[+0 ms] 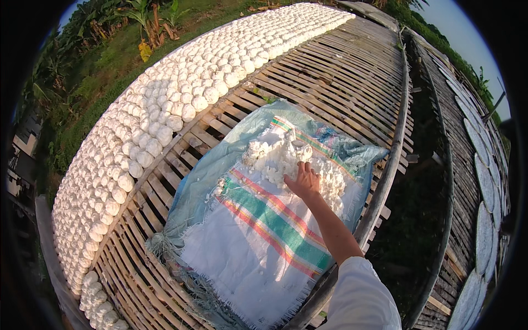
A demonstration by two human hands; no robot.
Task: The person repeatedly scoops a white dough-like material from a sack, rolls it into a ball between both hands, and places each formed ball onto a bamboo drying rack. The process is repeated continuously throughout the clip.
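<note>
My right hand (pixel 304 180) reaches in from the lower right, palm down, at the near edge of a heap of white crumbly lumps (pixel 330 187). Its thumb points out to the left and the fingers are apart, their tips against the lumps. I see nothing gripped in it. The heap lies on a white woven sheet (pixel 231 264) with green, pink and yellow stripes and frayed edges. Under that sheet is a pale blue-green tarp (pixel 206 165), bunched at its corners. A few small crumbs sit on the sheet left of the heap. My left hand is out of view.
A slatted bamboo platform (pixel 330 71) carries the sheets. Rows of round white balls (pixel 159 115) cover its left side. A bamboo rail (pixel 393 159) edges the right, beside a dark gap. Beyond stands another rack with flat grey round sheets (pixel 484 236). Gaps show between slats.
</note>
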